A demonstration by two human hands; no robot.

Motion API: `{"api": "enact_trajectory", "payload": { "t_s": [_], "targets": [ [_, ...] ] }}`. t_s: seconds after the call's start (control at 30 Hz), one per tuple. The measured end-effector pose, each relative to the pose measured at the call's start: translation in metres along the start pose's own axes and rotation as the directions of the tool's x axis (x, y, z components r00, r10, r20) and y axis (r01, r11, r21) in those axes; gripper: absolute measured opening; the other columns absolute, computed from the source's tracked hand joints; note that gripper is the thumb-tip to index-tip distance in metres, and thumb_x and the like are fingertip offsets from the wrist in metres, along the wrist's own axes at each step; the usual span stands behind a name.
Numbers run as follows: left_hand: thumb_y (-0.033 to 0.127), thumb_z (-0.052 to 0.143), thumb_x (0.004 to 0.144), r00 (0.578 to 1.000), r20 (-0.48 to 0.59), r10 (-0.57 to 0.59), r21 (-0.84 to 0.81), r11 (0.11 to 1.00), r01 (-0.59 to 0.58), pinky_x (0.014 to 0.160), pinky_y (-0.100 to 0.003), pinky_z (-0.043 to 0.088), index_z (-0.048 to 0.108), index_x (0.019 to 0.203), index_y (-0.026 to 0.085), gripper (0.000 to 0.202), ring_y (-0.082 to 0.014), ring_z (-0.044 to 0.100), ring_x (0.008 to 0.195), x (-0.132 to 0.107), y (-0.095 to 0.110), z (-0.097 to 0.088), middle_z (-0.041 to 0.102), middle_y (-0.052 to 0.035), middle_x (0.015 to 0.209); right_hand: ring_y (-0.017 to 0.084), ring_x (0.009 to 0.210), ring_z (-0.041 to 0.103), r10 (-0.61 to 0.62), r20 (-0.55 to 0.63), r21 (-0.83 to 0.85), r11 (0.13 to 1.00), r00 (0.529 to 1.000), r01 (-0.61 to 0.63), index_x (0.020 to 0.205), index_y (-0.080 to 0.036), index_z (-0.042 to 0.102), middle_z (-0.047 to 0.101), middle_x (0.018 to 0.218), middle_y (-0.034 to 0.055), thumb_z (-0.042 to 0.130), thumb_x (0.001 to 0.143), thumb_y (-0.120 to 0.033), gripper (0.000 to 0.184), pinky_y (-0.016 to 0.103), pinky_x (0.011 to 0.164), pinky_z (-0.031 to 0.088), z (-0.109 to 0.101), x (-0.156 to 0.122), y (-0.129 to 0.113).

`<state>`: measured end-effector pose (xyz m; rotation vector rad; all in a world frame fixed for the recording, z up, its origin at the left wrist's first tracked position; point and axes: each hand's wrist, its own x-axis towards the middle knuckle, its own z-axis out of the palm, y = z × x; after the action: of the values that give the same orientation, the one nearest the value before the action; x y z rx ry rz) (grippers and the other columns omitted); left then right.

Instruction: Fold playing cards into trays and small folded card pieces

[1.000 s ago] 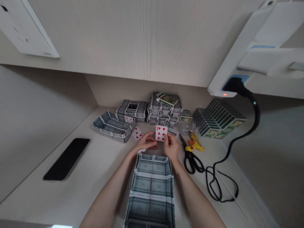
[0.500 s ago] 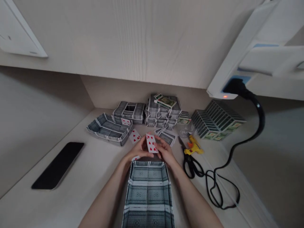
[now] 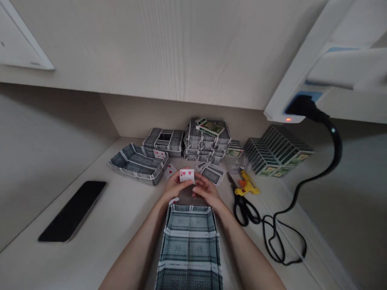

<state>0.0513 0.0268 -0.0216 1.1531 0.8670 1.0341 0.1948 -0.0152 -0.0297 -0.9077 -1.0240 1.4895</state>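
Note:
A playing card (image 3: 186, 175) with red hearts is held up beyond the near tray; only a short, wide part of its face shows, and it looks bent or folded. My left hand (image 3: 174, 188) grips it from the left, thumb along the lower edge. At its right edge my right hand (image 3: 208, 191) has curled fingers against the card, with the thumb lower down. Between my forearms lies an open tray made of playing cards (image 3: 188, 241), grey-blue backs facing inward. One heart card (image 3: 173, 200) peeks out beside my left wrist, another card (image 3: 169, 170) lies beyond that hand.
Loose cards (image 3: 213, 174) lie behind my right hand. Scissors (image 3: 246, 209), a yellow glue gun (image 3: 249, 184) and a black cable (image 3: 282, 264) are on the right. Card-built boxes (image 3: 207, 141), another tray (image 3: 139, 161) and card packs (image 3: 272, 155) stand behind; a phone (image 3: 72, 211) lies left.
The card has gone from upright with its full face showing to a short, bent-looking shape. My right thumb has come off its face.

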Motion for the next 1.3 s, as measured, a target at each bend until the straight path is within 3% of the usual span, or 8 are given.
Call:
{"api": "enact_trajectory", "payload": {
  "t_s": [0.17,0.3,0.4,0.53,0.63,0.83,1.07,1.3],
  "targets": [
    [0.035,0.069,0.057,0.999,0.029,-0.021,0.095,0.995,0.018,0.075,-0.028,0.044,0.062,0.099,0.016,0.047,-0.0158,0.058,0.075,0.001,-0.003,0.0,0.067,-0.0037,0.085,0.009,0.044,0.055,-0.068,-0.121,-0.066,0.996,0.99,0.06,0.094,-0.02,0.05,0.061,0.067,-0.0035,0.071,0.055,-0.03,0.045,0.022,0.042,0.046,0.0,0.005,0.01],
    [0.033,0.066,0.062,0.995,0.003,0.1,0.249,0.964,-0.098,0.081,-0.028,0.041,0.068,0.084,0.019,0.027,-0.0172,0.056,0.084,0.001,-0.003,0.0,0.066,-0.0036,0.087,0.01,0.046,0.056,-0.103,-0.163,-0.099,0.991,0.981,0.088,0.078,-0.02,0.047,0.059,0.062,-0.0051,0.071,0.057,-0.031,0.033,0.023,0.042,0.048,-0.001,0.006,0.014],
    [0.032,0.065,0.063,0.987,0.015,0.158,0.3,0.941,-0.155,0.085,-0.029,0.039,0.069,0.082,0.019,0.024,-0.0185,0.055,0.089,0.002,-0.003,-0.002,0.064,-0.0048,0.088,0.011,0.053,0.057,-0.118,-0.18,-0.092,0.99,0.977,0.103,0.072,-0.02,0.045,0.058,0.063,-0.0051,0.07,0.057,-0.032,0.033,0.025,0.045,0.051,-0.002,0.006,0.013],
    [0.033,0.067,0.061,0.997,0.067,0.041,0.187,0.981,-0.053,0.085,-0.031,0.04,0.062,0.099,0.017,0.042,-0.0186,0.057,0.087,0.003,-0.005,-0.004,0.065,-0.0053,0.091,0.012,0.054,0.058,-0.099,-0.188,-0.087,0.993,0.977,0.084,0.072,-0.019,0.046,0.059,0.066,-0.0036,0.069,0.057,-0.037,0.033,0.028,0.05,0.052,-0.003,0.005,0.01],
    [0.032,0.072,0.054,0.999,0.045,-0.021,0.042,0.999,0.019,0.085,-0.033,0.042,0.058,0.102,0.014,0.054,-0.0189,0.058,0.087,0.003,-0.007,-0.002,0.066,-0.0062,0.091,0.013,0.055,0.059,-0.087,-0.206,-0.073,0.995,0.975,0.073,0.072,-0.019,0.046,0.059,0.066,-0.0031,0.069,0.058,-0.038,0.033,0.029,0.053,0.053,-0.003,0.005,0.008],
    [0.035,0.074,0.047,0.997,-0.017,-0.08,0.005,0.997,0.081,0.08,-0.032,0.045,0.062,0.086,0.014,0.045,-0.0196,0.06,0.085,0.004,-0.01,0.0,0.068,-0.0065,0.089,0.013,0.053,0.059,-0.098,-0.232,-0.085,0.993,0.968,0.08,0.072,-0.019,0.046,0.059,0.066,-0.003,0.068,0.057,-0.041,0.034,0.028,0.051,0.052,-0.002,0.005,0.005],
    [0.036,0.074,0.049,0.993,-0.062,-0.101,0.015,0.995,0.102,0.068,-0.027,0.049,0.064,0.085,0.015,0.043,-0.0183,0.062,0.078,0.001,-0.008,0.003,0.069,-0.0049,0.083,0.009,0.041,0.053,-0.123,-0.217,-0.155,0.984,0.968,0.091,0.074,-0.017,0.05,0.057,0.055,-0.0042,0.065,0.061,-0.042,0.032,0.022,0.041,0.046,-0.005,0.007,0.006],
    [0.035,0.074,0.048,0.987,-0.029,-0.16,-0.082,0.984,0.157,0.068,-0.033,0.053,0.063,0.081,0.016,0.039,-0.0212,0.061,0.081,0.0,-0.008,0.006,0.068,-0.0037,0.086,0.011,0.042,0.054,-0.167,-0.286,-0.238,0.966,0.944,0.099,0.07,-0.019,0.048,0.057,0.052,-0.0039,0.064,0.062,-0.046,0.032,0.024,0.043,0.045,-0.007,0.007,0.006]
  ]
}}
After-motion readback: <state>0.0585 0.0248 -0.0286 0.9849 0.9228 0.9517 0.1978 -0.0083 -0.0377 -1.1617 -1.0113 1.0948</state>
